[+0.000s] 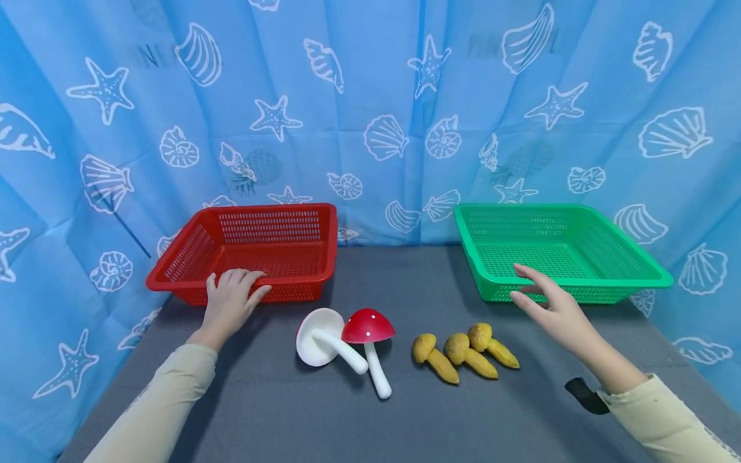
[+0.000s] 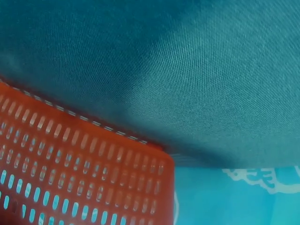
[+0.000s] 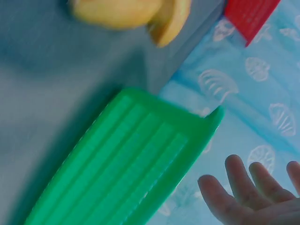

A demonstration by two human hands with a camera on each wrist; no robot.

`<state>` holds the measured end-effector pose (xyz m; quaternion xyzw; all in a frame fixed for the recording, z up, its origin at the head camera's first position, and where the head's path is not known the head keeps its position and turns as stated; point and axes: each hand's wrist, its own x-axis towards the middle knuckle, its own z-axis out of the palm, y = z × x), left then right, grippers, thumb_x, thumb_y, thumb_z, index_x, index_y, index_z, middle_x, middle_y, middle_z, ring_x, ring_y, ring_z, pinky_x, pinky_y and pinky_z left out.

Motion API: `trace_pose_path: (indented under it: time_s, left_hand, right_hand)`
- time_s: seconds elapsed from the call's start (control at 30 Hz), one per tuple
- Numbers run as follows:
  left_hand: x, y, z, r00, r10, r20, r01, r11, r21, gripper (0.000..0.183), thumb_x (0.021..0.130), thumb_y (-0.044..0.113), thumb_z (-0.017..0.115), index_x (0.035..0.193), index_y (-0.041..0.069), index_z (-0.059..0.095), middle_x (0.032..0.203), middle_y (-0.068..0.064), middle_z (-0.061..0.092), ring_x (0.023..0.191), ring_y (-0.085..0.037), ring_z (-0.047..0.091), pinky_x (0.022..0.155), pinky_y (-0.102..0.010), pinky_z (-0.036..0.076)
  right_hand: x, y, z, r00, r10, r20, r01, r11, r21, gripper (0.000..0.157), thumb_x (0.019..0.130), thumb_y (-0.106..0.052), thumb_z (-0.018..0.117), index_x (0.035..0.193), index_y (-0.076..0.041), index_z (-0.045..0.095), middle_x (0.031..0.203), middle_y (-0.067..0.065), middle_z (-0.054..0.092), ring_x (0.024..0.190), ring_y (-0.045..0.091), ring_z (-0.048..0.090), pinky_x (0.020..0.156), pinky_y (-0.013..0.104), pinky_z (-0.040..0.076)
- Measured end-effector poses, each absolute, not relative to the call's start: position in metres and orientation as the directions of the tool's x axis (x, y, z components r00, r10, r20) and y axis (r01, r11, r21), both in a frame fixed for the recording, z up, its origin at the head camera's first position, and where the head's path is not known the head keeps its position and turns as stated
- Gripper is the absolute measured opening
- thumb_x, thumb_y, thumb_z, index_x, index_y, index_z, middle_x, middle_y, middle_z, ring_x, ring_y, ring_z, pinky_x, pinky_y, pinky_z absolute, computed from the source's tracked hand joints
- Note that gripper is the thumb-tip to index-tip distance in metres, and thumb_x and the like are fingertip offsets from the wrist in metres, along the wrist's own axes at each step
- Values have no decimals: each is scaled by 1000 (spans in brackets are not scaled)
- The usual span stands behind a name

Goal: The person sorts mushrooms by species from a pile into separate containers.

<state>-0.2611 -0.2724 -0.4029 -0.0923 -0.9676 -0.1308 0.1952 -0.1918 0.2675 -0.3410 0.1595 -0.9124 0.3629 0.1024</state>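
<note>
Apparently the left hand lay on the near rim of the red basket, thumb to the right. I could not tell whether it gripped: the fingertips were hidden, and the left wrist view showed mainly slotted wall and cloth. The right hand held nothing. Its thumb and fingers stood loosely apart, near the green basket and seemingly not touching it.

Between the hands, on the gray table, two red mushrooms lay left of three yellow mushrooms.

A hard tug on the red basket toward the near right would likely have knocked the red mushrooms, whose stems lay close together. A low inward sweep of the right hand could have rolled the nearest yellow one, and the dark strap by the right sleeve might have caught on a rim. An outward shove seemed risky too, as both baskets sat close to the table's side edges.

Far back, the curtain hung close behind both baskets and left little depth. The easier room for moving lay in the gap between them and across the near side.
</note>
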Motion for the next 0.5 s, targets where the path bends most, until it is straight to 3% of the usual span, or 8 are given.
trace_pose_path:
  time_s: [0.1,0.2,0.33,0.43,0.5]
  left_hand:
    - [-262,-272,-402,-905,128,406,229,950,213,51,89,33,69,130,5,56,122,-22,54,118,-42,43,105,-70,12]
    - [-261,-271,-401,-905,128,406,228,951,209,51,89,33,69,130,5,57,120,-22,55,115,-43,44,106,-69,13]
    - [-260,-271,-401,-902,125,413,225,953,204,50,89,33,69,128,5,58,119,-22,56,113,-42,46,106,-68,14]
    - [-260,-272,-403,-899,126,420,228,953,202,50,89,33,69,127,4,58,118,-22,56,112,-42,47,105,-68,16]
    - [-260,-273,-404,-896,127,426,231,952,202,49,89,33,70,126,4,58,117,-22,56,110,-42,47,104,-67,17]
  right_hand:
    - [-187,257,-344,-934,-220,283,-357,649,-672,53,102,-15,51,149,1,32,141,28,41,117,44,50,80,52,50]
    - [-183,245,-348,-935,-228,271,-354,621,-700,51,102,-14,51,147,2,34,139,27,45,115,41,53,81,43,52]
    - [-179,229,-352,-936,-235,262,-350,550,-758,48,102,-13,51,145,2,37,135,25,49,109,17,59,80,26,52]
    - [-176,216,-353,-938,-248,242,-334,467,-819,45,103,-13,49,144,2,39,134,24,51,103,0,57,79,26,52]
    - [-175,208,-354,-944,-258,206,-301,414,-859,44,103,-15,48,143,3,39,133,24,51,102,-1,58,78,30,53]
